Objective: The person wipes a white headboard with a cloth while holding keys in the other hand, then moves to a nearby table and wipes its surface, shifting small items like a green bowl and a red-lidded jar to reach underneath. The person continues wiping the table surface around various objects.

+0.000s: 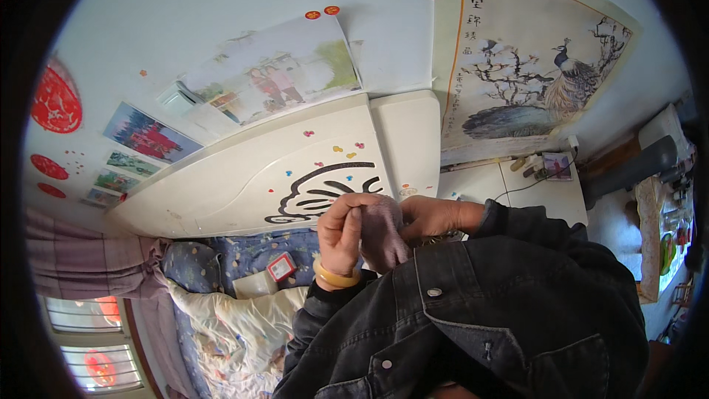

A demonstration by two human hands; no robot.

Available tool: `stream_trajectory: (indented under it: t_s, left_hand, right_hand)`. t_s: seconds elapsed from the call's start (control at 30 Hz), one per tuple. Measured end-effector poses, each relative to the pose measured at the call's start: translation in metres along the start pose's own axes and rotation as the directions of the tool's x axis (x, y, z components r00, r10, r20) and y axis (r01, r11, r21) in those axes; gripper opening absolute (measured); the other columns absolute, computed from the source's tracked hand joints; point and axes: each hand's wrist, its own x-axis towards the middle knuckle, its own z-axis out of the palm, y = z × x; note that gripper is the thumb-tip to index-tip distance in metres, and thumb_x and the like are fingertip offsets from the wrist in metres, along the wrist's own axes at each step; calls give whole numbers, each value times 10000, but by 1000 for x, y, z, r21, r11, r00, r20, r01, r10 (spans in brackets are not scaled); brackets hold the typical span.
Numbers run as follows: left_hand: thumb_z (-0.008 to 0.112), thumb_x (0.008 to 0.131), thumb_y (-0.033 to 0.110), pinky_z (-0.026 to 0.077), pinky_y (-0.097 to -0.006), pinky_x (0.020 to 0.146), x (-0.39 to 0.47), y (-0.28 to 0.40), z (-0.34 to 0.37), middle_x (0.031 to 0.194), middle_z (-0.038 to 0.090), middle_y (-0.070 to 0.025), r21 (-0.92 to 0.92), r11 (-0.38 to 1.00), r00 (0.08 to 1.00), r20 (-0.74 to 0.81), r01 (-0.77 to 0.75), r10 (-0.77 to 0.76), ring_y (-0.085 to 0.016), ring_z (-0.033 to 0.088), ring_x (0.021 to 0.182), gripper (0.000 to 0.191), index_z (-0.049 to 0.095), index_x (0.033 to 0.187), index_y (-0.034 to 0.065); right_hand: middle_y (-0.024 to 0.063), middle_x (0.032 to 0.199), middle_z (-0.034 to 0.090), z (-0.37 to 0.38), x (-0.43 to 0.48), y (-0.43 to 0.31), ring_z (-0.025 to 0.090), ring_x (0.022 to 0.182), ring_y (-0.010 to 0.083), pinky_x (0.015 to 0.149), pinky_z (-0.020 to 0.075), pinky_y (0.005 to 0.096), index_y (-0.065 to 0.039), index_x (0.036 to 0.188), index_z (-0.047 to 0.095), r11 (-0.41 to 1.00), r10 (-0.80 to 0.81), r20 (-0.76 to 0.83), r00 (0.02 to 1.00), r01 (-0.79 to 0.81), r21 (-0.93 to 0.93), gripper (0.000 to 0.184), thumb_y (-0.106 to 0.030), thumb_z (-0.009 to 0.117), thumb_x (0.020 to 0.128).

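Note:
A mauve, soft fabric item (pixel 381 233), perhaps a sock or a cloth, hangs between my two hands in front of my dark denim jacket. My left hand (pixel 339 230), with a yellow bangle at the wrist, grips its upper left edge between thumb and bent fingers. On the other side my right hand (pixel 435 217) holds the item's right edge; some of its fingertips are hidden by the fabric. The item's lower end reaches down close to the jacket (pixel 471 293).
Beyond my hands stands a cream headboard (pixel 332 149) with a black pattern. A bed with a crumpled quilt (pixel 238 327), a pillow (pixel 193 266) and a red-and-white box (pixel 281 267) lies at lower left. A white cabinet top (pixel 526 191) at right holds small items and a cable.

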Motion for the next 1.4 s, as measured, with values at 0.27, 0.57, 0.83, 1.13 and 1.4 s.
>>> stream_trajectory:
  t_s: [0.27,0.57,0.83,1.13,1.4]
  left_hand:
    - [650,1052,418,459,-414,1098,-21,-23,-8,1530,521,-218,193,980,989,-150,45,-15,-302,585,1322,846,223,1679,42]
    - [690,900,-59,465,-363,1113,-4,-44,26,1394,614,-138,441,898,994,-100,2,47,-242,586,1318,734,440,1585,25]
    - [661,839,-31,567,-432,968,77,-2,28,1339,648,-146,835,467,786,-70,-291,615,-409,653,1169,513,687,1330,118]
    - [591,966,200,565,-521,844,185,-43,69,1073,699,-169,996,67,995,57,-63,86,-405,713,1003,178,637,1052,51]
    - [580,974,241,552,-559,875,200,-42,66,1051,725,-255,982,186,999,-28,36,-44,-463,706,983,269,577,1109,8]
  right_hand:
    - [70,1148,739,-16,-30,-15,692,1018,131,897,566,289,2,1317,669,923,-98,-326,940,208,323,313,-113,638,1027]
    - [11,1068,709,-17,-20,-31,641,845,74,717,528,235,-2,1299,676,987,-38,-317,948,86,138,368,-262,688,1039]
    - [108,1081,766,-37,-82,2,604,648,67,590,510,232,22,1208,677,997,32,-620,784,19,75,323,-268,595,1089]
    - [49,935,721,-24,-158,57,595,694,92,577,467,261,2,1091,710,949,173,-692,701,68,307,297,-267,585,1086]
    - [84,968,752,-34,-162,69,589,633,91,559,473,263,2,1103,704,938,224,-625,748,10,347,304,-272,572,1093]
